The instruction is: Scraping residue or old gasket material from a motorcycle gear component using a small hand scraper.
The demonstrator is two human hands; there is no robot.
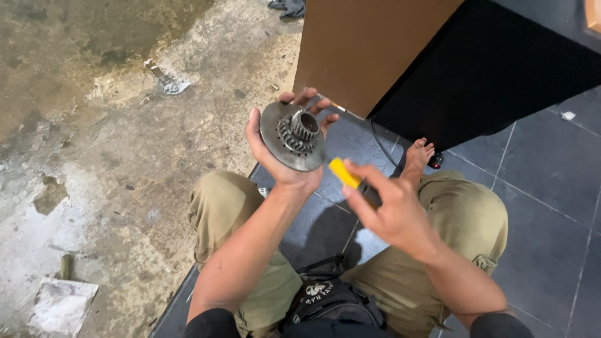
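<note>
The largest thing in view was the floor: a rough, stained concrete floor [106, 144] filled the left side, and dark grey floor tiles [551, 163] filled the right side. At the top stood a big brown panel [369, 44], and a black surface [494, 69] leaned next to it. The person sat low, with both knees bent in olive trousers [466, 216], and one bare foot [418, 156] rested on the tiles near the black surface. A black bag [328, 300] with a white emblem lay in the lap. On the concrete, at the lower left, lay a crumpled white paper [59, 303].

The left hand [275, 156] was raised in front of the body, above the gap between the knees. Its fingers [307, 97] were closed around the edge of a round grey metal disc [285, 141], the thumb on one side of the rim and the other fingers behind the far side. The disc was tilted, with its face turned toward the camera. From the middle of the disc stood out a toothed gear hub [299, 129], with a ring of teeth and a short hollow collar above it.

The right hand [391, 209] was just beside the disc, lower and to the right. Its fingers gripped a small yellow piece [344, 172], and the end of this piece was very near the lower rim of the disc; I could not tell whether they touched.
</note>
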